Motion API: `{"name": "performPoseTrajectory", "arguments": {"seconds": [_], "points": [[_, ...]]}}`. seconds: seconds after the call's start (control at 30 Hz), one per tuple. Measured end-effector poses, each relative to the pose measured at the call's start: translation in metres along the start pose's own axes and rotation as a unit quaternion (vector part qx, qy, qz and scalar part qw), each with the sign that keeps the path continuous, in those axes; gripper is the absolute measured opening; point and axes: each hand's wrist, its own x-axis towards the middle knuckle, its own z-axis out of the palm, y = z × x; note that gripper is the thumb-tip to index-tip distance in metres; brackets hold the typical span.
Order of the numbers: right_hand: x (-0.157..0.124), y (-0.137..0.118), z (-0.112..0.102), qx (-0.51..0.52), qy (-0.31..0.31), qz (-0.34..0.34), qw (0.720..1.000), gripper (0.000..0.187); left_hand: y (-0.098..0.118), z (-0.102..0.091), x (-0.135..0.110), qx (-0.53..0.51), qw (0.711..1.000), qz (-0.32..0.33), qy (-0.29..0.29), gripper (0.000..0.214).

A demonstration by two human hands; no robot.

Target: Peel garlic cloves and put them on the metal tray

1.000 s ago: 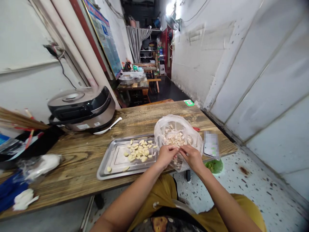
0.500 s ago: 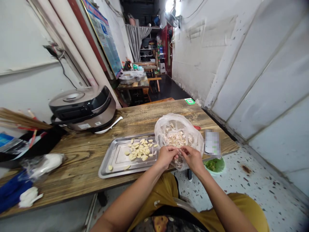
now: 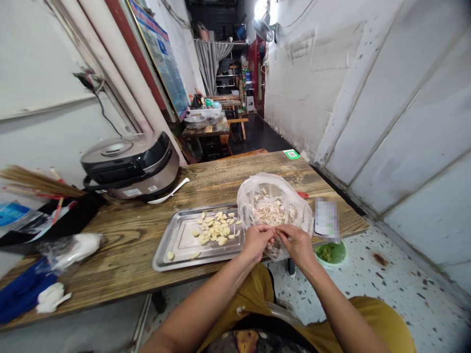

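My left hand (image 3: 258, 240) and my right hand (image 3: 295, 240) meet at the fingertips over the near edge of a clear plastic bag (image 3: 247, 192). Both are closed in a pinch on what looks like a small garlic clove, mostly hidden by the fingers. Inside the bag lies a heap of unpeeled garlic cloves and papery skins (image 3: 270, 211). Left of it, a metal tray (image 3: 167, 245) holds several peeled, pale yellow garlic cloves (image 3: 213, 228), most of them in one pile, with two lying apart near the front.
A rice cooker (image 3: 130, 166) and white spoon (image 3: 169, 192) are at the back left. A phone (image 3: 326, 218) lies right of the bag, above a green bowl (image 3: 331, 252) lower down. Crumpled tissue (image 3: 51, 297), blue cloth (image 3: 25, 291) and a black chopstick box (image 3: 79, 215) occupy the left end.
The whole view has shifted slightly, so things appear a little further right. My hands stay pinched together over the bag, with only small finger movement.
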Motion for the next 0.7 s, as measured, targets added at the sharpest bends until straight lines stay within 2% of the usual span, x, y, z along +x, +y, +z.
{"name": "performPoseTrajectory", "arguments": {"seconds": [0.17, 0.3, 0.37, 0.53, 0.7], "points": [[-0.001, -0.003, 0.000, 0.034, 0.026, 0.019, 0.999, 0.018, 0.002, 0.000, 0.000, 0.008, 1.000, 0.018, 0.012, 0.009], [0.002, -0.004, -0.004, 0.105, 0.040, 0.092, 0.989, 0.017, 0.010, -0.001, -0.005, -0.016, 0.998, 0.036, -0.054, 0.019], [0.002, -0.006, -0.006, 0.124, 0.042, 0.105, 0.986, 0.018, 0.014, -0.001, -0.008, -0.023, 0.997, 0.037, -0.070, 0.026], [0.002, -0.010, -0.009, 0.055, 0.058, 0.045, 0.996, 0.015, 0.019, -0.001, -0.011, -0.006, 0.997, 0.021, -0.070, 0.030], [0.002, -0.009, -0.009, 0.007, 0.060, -0.039, 0.997, 0.016, 0.020, 0.000, -0.013, 0.004, 0.999, 0.021, -0.047, 0.022]]}}
